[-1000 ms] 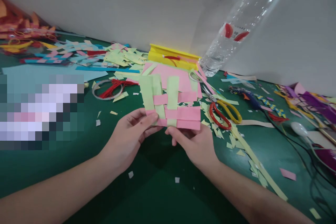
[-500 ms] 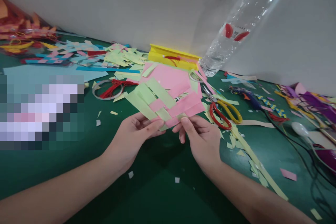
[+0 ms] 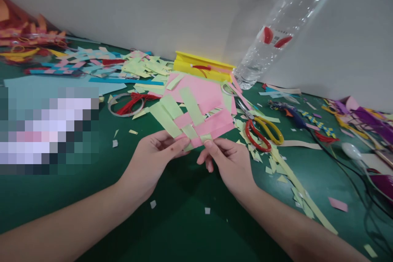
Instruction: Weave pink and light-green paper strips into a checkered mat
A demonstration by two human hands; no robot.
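Between my two hands is a piece of woven paper strips [image 3: 190, 130], pale green ones crossing pink ones, with their loose ends fanning away from me. My left hand [image 3: 164, 147] pinches its near left corner, thumb on top. The near right edge is pinched by my right hand [image 3: 225, 153], its thumb pressing on a short green strip; some of its lower fingers hang free below. Behind the weave lies a pink paper sheet [image 3: 196, 88]. Scissors [image 3: 259, 131] with one red and one yellow handle rest to the right of it.
A tilted clear plastic bottle [image 3: 270, 45] leans at the back beside a folded yellow paper [image 3: 202, 65]. A tape roll [image 3: 115, 110] with red thread lies left. Green scraps [image 3: 144, 67] are heaped behind. A black cable [image 3: 337, 159] and a white spoon [image 3: 353, 151] lie right.
The woven strips have shifted slightly and one green strip has swung more upright, apart from its neighbour. My right hand has moved a little left, still pinching the paper.
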